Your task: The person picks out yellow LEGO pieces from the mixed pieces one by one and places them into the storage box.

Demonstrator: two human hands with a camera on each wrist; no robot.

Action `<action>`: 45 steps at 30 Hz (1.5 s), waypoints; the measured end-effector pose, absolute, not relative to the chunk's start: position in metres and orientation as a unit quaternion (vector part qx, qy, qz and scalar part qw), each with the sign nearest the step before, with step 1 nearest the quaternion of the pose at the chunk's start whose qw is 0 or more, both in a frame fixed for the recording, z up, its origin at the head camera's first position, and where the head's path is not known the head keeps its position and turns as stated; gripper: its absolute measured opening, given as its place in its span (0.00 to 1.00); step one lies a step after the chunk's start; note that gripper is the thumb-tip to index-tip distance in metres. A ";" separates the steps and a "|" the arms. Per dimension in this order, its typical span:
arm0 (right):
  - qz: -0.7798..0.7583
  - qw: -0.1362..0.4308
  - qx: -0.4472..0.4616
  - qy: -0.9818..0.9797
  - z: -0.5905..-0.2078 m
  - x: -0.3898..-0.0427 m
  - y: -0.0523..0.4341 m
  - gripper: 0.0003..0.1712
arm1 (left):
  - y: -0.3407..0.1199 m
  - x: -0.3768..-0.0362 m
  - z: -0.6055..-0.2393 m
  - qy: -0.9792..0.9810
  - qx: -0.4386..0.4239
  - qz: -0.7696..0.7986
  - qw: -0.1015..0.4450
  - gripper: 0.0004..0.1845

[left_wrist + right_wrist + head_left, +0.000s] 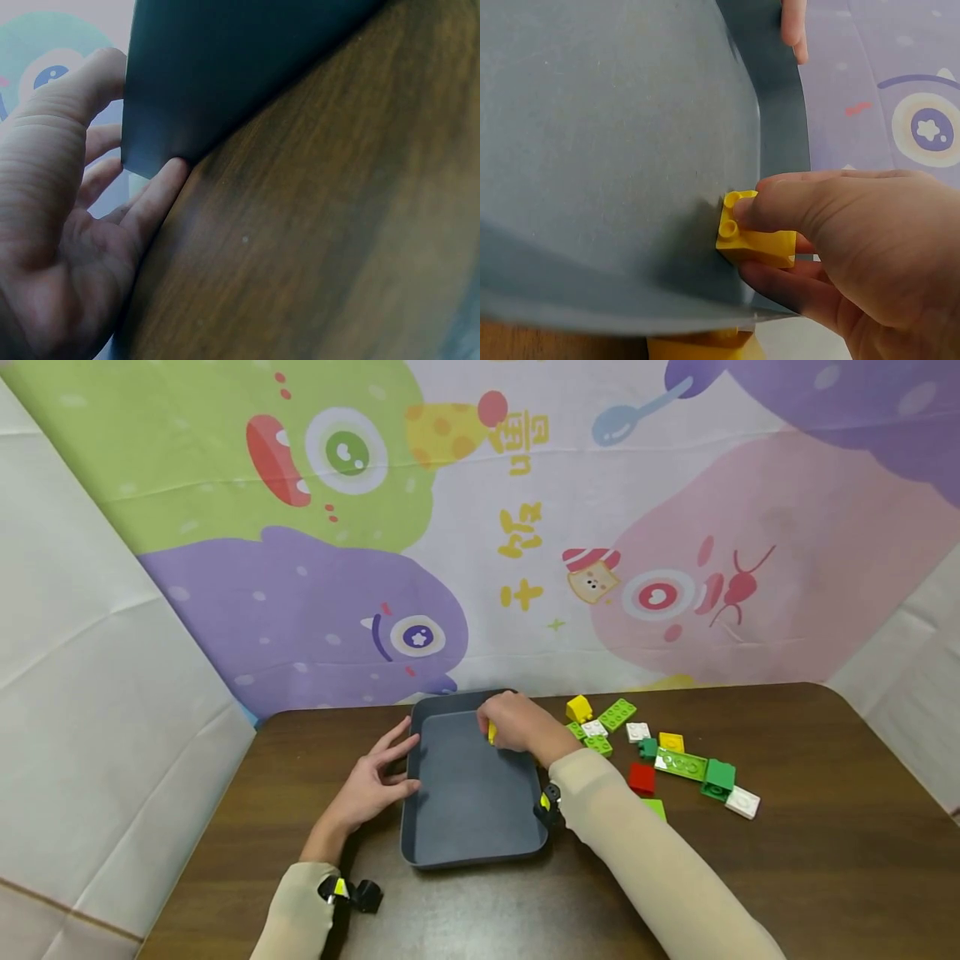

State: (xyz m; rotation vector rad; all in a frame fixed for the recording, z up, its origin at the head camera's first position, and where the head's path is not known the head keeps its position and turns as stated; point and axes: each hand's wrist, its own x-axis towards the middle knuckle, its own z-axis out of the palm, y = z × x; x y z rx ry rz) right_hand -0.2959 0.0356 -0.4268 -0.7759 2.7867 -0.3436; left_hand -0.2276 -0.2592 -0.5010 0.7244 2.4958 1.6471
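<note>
A dark grey rectangular tray (472, 802) lies on the table. Over its far right corner, my right hand (517, 721) grips a yellow toy brick (759, 244) between thumb and fingers. The right wrist view shows the brick low inside the tray, close to the wall, with two studs visible; whether it touches the tray floor I cannot tell. On the opposite side my left hand (369, 787) touches the tray's left wall with spread, fairly straight fingers. In the left wrist view the thumb and fingertips (169, 176) meet the tray's outer side.
Right of the tray lie loose toy bricks: a yellow one (579, 708), a long light green one (617, 714), a red one (641, 778), a dark green one (718, 779), a white one (742, 802) and several others. A cartoon-printed cloth (337, 610) hangs behind the wooden table (825, 827).
</note>
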 end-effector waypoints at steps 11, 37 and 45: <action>-0.116 0.123 -0.260 0.951 -0.426 -0.296 0.035 0.09 | -0.262 -0.229 -0.506 0.793 0.259 0.551 0.018 0.42; -0.086 0.160 -0.284 0.941 -0.433 -0.305 0.034 0.21 | -0.261 -0.228 -0.501 0.810 0.227 0.539 0.042 0.42; -0.090 0.161 -0.275 0.943 -0.425 -0.298 0.032 0.21 | -0.259 -0.227 -0.499 0.815 0.218 0.535 0.046 0.41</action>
